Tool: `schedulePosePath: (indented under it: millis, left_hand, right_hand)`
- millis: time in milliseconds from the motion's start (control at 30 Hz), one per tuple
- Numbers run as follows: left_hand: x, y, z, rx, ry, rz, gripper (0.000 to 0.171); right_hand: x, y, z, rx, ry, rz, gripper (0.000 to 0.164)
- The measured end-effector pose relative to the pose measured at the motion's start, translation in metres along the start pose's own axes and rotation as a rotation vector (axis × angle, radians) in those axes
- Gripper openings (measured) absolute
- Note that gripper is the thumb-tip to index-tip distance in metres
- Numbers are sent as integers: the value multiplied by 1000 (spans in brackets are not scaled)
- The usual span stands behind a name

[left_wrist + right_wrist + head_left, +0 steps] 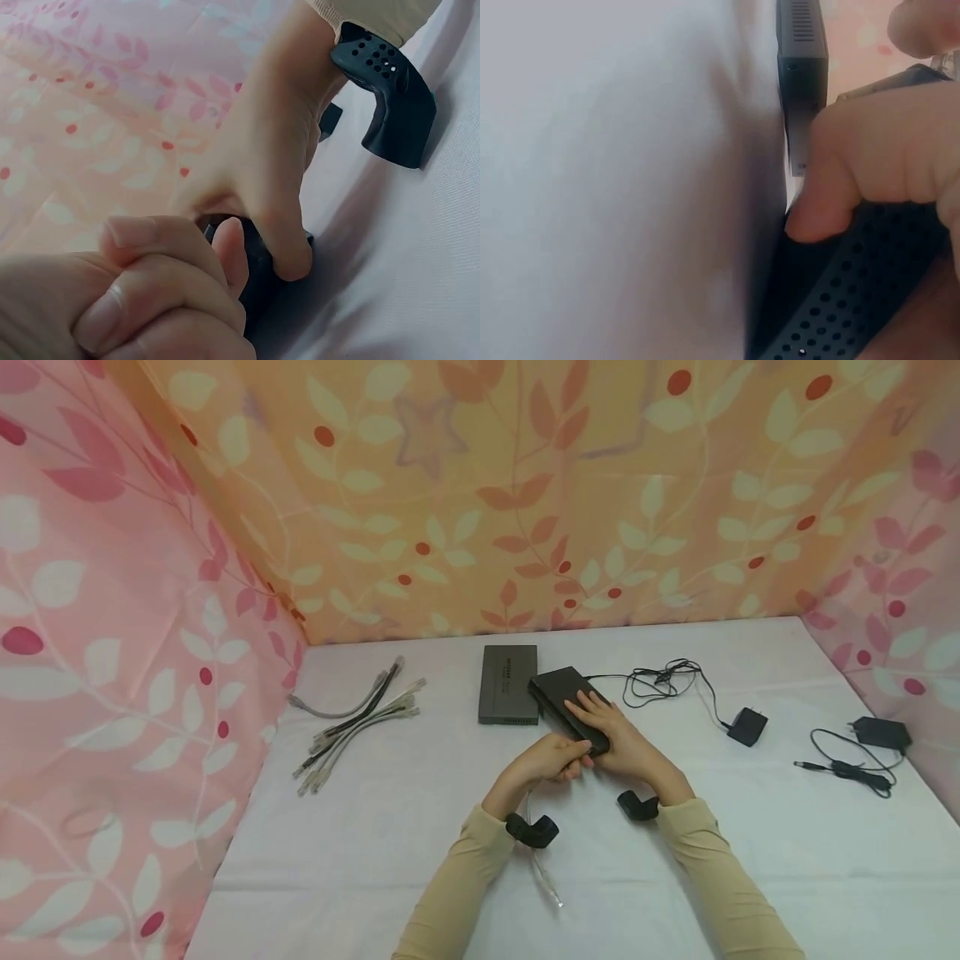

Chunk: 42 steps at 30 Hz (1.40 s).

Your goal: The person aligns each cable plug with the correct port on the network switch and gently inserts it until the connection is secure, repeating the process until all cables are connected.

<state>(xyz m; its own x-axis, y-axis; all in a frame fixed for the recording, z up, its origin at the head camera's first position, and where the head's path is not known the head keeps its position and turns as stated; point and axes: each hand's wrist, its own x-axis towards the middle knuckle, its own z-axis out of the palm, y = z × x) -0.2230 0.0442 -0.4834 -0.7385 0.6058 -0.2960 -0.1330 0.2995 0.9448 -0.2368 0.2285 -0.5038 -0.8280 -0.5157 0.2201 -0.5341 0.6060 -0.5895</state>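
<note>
A black box-shaped network device [562, 689] is held tilted just above the table, beside a flat grey network switch [508, 685]. My right hand [618, 735] grips its right side, fingers spread over the top face. At the box's near edge my left hand [551, 756] pinches a pale network cable [546, 881], whose free end trails toward me below the wrist. Curled fingers of the left hand [165, 292] fill the left wrist view, with the black box [262, 300] partly hidden behind them. Whether the plug sits in a port cannot be seen.
Several network cables [352, 727] lie bundled at the left. A thin black cord [663, 681] runs from the box to a power adapter [747, 727]. Another adapter [881, 733] with its coiled cord lies at the far right. Patterned cloth walls [525, 527] enclose the white table.
</note>
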Motion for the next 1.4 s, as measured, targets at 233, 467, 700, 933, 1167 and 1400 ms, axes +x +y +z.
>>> schedulePosePath:
  millis: [233,467,700,933,1167,1400]
  left_hand:
    - [-4,1,-2,5,0,48,50]
    - [-5,0,-4,15,3,75,49]
    - [-8,2,-4,11,-2,70,49]
    - [-9,1,-9,28,7,98,49]
    - [-14,3,-18,99,14,111,46]
    - [-21,2,-38,261,79,126,36]
  right_hand:
    - [1,2,-3,19,-18,-1,87]
    - [1,1,-2,-27,-42,-1,91]
    - [-1,-2,-2,-79,-46,-13,94]
    - [0,-2,-1,-75,-38,-44,91]
    - [1,-2,0,-67,-20,-50,84]
    - [1,0,0,-43,-36,-34,90]
